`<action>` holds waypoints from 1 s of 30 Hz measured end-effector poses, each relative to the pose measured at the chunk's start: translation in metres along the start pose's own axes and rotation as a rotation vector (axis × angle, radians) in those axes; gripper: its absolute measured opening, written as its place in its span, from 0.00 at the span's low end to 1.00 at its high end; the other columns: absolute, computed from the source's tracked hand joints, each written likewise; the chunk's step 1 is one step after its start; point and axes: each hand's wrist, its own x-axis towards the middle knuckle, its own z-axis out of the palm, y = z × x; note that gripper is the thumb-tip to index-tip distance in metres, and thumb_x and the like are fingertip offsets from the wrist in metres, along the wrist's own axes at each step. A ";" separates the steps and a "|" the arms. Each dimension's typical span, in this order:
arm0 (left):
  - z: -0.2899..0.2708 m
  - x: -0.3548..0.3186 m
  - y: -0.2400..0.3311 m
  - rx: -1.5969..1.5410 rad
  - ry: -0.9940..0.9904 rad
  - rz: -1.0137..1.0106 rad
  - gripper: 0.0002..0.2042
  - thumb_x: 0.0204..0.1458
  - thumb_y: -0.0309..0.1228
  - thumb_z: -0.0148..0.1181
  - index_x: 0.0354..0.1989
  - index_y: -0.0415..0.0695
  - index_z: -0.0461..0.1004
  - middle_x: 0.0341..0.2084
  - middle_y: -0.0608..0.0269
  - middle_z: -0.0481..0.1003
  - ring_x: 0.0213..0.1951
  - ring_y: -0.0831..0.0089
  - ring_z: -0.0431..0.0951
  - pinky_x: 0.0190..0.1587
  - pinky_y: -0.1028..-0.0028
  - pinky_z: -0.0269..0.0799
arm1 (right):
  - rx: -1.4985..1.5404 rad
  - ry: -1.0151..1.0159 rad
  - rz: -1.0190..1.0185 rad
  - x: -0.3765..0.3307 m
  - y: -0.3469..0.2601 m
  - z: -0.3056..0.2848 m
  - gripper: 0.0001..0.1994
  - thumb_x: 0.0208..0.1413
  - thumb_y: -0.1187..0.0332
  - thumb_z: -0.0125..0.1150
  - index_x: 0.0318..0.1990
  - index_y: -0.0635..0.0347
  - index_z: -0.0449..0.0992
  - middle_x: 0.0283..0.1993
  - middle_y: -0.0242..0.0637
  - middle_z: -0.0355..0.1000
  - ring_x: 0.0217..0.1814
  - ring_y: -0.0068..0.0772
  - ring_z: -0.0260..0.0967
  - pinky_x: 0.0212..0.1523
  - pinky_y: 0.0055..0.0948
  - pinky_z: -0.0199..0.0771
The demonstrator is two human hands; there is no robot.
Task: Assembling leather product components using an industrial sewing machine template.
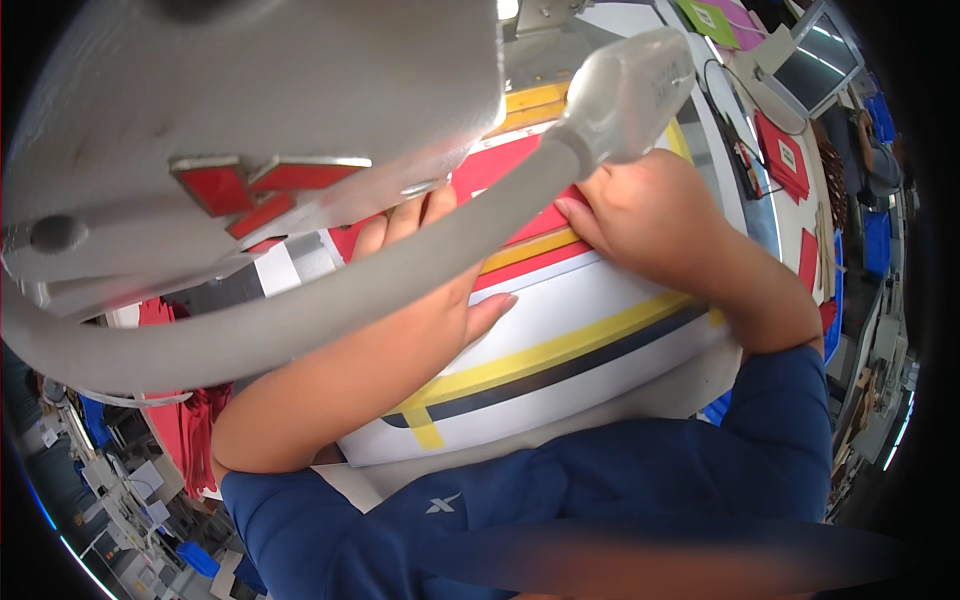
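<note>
Red fabric [497, 167] lies on the work surface under the machine head. My left hand [458, 308] rests at its left side with fingers stretched out and thumb apart; a grey flexible lamp neck [330, 295] crosses in front and hides part of it. My right hand [655, 215] is curled at the fabric's right end, thumb against the red edge; the translucent lamp head [635, 95] covers some of its fingers. A yellow-orange strip [530, 249] runs along the near side of the red fabric, between both hands.
A grey sewing machine head [330, 90] with a red emblem fills the upper left. Yellow tape [560, 345] and a dark band [575, 368] edge the white surface near me. Red fabric pieces hang at left [195, 430]; a red packet [782, 152] lies at right.
</note>
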 end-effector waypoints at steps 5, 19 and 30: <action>-0.004 0.000 0.001 -0.004 -0.048 -0.005 0.41 0.51 0.55 0.73 0.71 0.44 0.71 0.64 0.39 0.70 0.64 0.41 0.72 0.61 0.51 0.69 | 0.007 0.009 -0.052 0.001 -0.001 0.003 0.21 0.62 0.62 0.68 0.55 0.71 0.80 0.31 0.39 0.77 0.26 0.38 0.77 0.26 0.35 0.77; -0.002 -0.001 0.007 -0.011 -0.113 -0.045 0.42 0.49 0.55 0.75 0.72 0.49 0.72 0.69 0.48 0.69 0.63 0.39 0.71 0.64 0.48 0.70 | -0.079 -0.048 -0.165 0.007 -0.002 0.016 0.19 0.52 0.70 0.66 0.48 0.78 0.80 0.29 0.41 0.78 0.27 0.32 0.80 0.21 0.30 0.75; 0.001 -0.011 0.005 0.035 -0.193 -0.096 0.43 0.47 0.53 0.77 0.72 0.49 0.71 0.70 0.48 0.68 0.64 0.36 0.70 0.65 0.46 0.69 | 0.008 0.026 -0.213 0.012 -0.006 0.039 0.19 0.53 0.73 0.62 0.50 0.81 0.78 0.30 0.45 0.79 0.29 0.36 0.81 0.22 0.31 0.77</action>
